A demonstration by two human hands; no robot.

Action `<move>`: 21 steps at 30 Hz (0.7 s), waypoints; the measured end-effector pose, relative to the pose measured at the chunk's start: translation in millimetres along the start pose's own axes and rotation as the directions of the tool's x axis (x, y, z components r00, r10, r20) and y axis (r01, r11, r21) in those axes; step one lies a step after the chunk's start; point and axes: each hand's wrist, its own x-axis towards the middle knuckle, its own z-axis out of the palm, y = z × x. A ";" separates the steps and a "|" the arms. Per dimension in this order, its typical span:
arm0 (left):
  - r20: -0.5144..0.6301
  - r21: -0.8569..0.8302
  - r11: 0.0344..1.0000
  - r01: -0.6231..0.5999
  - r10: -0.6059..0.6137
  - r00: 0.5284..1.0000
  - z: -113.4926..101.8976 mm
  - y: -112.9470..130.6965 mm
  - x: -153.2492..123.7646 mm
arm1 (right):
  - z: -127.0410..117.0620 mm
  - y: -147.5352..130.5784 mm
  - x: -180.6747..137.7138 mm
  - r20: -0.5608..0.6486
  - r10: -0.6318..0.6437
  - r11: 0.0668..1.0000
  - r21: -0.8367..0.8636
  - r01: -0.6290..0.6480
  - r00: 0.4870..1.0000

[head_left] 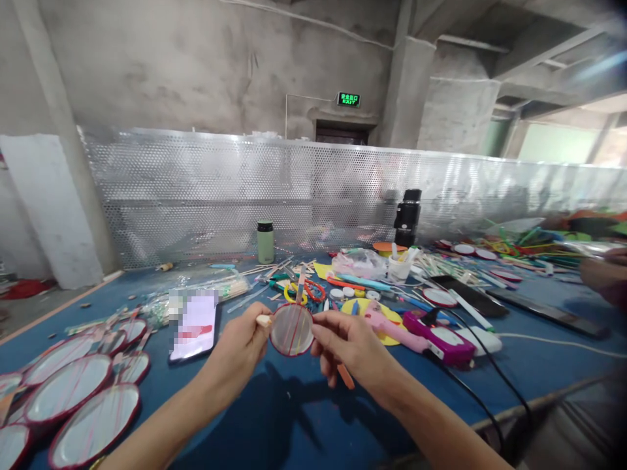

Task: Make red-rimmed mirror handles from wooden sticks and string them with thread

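Observation:
A small round disc (292,329) with a red rim and thin strands stretched across it is held up above the blue table (304,424). My left hand (242,346) pinches a short wooden stick (263,320) at the disc's left edge. My right hand (350,346) is closed at the disc's right edge, pinching a strand, with an orange stick (345,376) tucked under its lower fingers. Both hands hover over the table's near middle.
Several larger red-rimmed oval discs (81,391) lie at the left. A phone (194,324) lies beside them. A pink glue gun (431,336) with a black cord, scissors (308,290), a green bottle (265,242), a black bottle (407,219) and scattered sticks crowd the far side. Another person's hand (605,274) shows at the right edge.

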 end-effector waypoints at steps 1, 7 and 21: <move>-0.004 0.000 1.000 0.007 -0.007 1.000 0.2 -0.4 0.3 | 0.7 0.3 0.3 -0.003 0.002 1.000 0.011 -0.002 1.000; -0.001 -0.020 0.999 0.032 -0.032 0.999 2.2 0.1 0.7 | 0.4 2.7 2.4 -0.014 0.011 1.000 0.019 -0.011 1.000; 0.052 0.003 1.000 0.026 -0.026 0.998 2.6 -0.9 -1.4 | -2.8 9.2 0.9 -0.046 -0.049 0.992 -0.114 0.043 0.998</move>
